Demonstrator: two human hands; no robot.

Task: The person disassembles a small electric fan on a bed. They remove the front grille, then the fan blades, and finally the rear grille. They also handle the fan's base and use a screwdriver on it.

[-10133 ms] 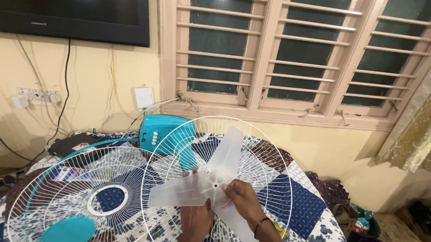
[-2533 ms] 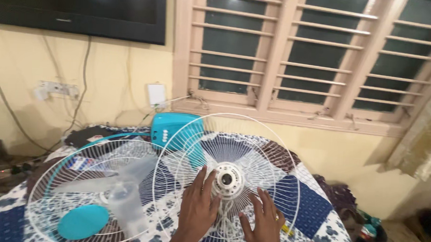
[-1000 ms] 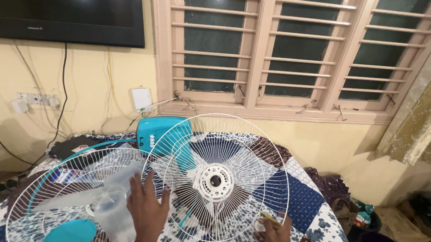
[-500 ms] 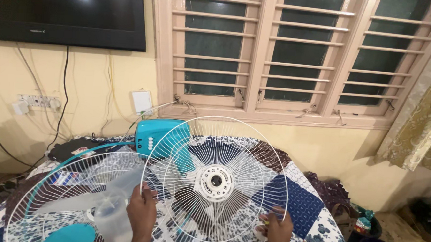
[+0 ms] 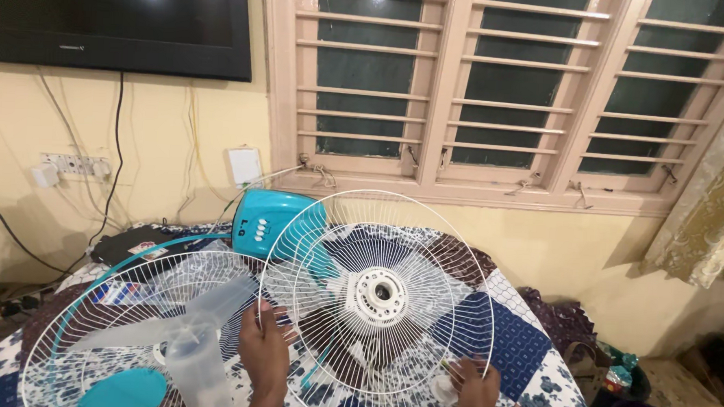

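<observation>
Centre frame, I count two white wire fan guards: I hold the upright rear guard point(image 5: 378, 298) by its rim, left hand point(image 5: 264, 355) curled on the lower-left edge, right hand point(image 5: 474, 386) pinching the lower-right wires. Lower left, the second guard point(image 5: 128, 332) lies flat on the patchwork bed point(image 5: 511, 340), carrying one clear blade point(image 5: 185, 334) and a teal round cap point(image 5: 123, 390). One teal fan body point(image 5: 268, 220) sits behind; one dark television point(image 5: 114, 18) upper left.
</observation>
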